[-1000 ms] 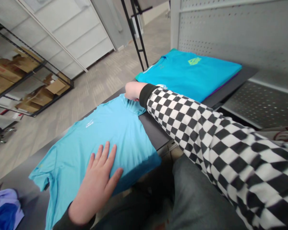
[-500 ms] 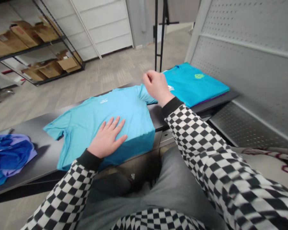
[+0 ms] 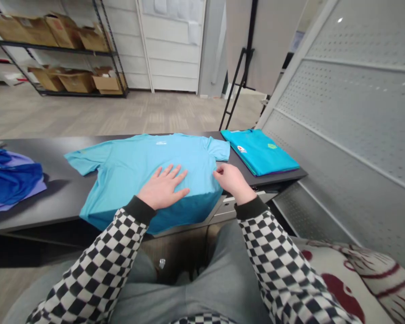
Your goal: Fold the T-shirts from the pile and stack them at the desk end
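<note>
Carpeted floor, wire shelving stacked with cardboard boxes and a perforated metal panel surround a dark worktable at which a person sits, gray trousers showing below its edge. On the table, a light-blue T-shirt lies flat and face up, its long axis running from the collar at the far side toward the person, its sleeves spread to either side. Its lower part ends in a darker band at the table's near edge; whether that band hangs over the edge is hard to tell.

The left hand is the nearer to the middle of the garment, pressed palm-down on the cloth with its fingers spread wide. The right hand rests at the shirt's side edge, wrist bent and fingers curled narrowly; whether they pinch the fabric cannot be told. Both forearms, in black-cuffed checkered sleeves, angle in from the bottom of the view. A folded turquoise shirt lies just beyond the right hand, and a crumpled blue and lilac garment sits well to the left.
</note>
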Available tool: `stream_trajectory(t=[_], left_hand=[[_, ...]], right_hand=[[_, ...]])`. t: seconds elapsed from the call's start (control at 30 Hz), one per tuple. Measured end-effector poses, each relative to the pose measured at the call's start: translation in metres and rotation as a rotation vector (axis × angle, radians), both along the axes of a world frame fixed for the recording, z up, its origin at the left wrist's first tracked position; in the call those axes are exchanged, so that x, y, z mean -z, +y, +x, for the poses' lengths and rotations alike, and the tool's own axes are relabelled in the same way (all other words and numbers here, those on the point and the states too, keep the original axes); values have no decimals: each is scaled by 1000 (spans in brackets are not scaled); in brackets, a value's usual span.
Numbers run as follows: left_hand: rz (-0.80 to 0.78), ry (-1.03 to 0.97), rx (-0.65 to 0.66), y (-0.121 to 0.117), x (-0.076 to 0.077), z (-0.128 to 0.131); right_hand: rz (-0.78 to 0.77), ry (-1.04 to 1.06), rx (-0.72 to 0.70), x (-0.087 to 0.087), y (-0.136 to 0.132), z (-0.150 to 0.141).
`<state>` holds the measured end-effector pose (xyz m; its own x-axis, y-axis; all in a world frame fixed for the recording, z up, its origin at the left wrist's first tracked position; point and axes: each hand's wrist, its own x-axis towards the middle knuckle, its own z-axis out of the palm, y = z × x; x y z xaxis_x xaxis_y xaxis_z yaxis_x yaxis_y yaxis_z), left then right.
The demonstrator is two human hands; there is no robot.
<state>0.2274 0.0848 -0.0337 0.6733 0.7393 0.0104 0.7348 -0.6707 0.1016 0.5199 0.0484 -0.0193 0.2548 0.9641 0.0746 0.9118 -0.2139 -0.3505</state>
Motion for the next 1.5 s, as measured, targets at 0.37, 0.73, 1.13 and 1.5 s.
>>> stream_trajectory(t=[0.37, 0.73, 1.13, 1.5], left_hand=[[-19, -113, 6, 2, 6, 0], [-45, -115, -4, 2, 4, -1], [-61, -72, -5, 3, 0, -4], [-54, 8, 17, 6, -5, -8]], right_hand=[[201, 390, 122, 4, 11, -5], [64, 828, 64, 4, -8, 9], [164, 286, 66, 7, -6, 10], [185, 135, 23, 10, -3, 5]])
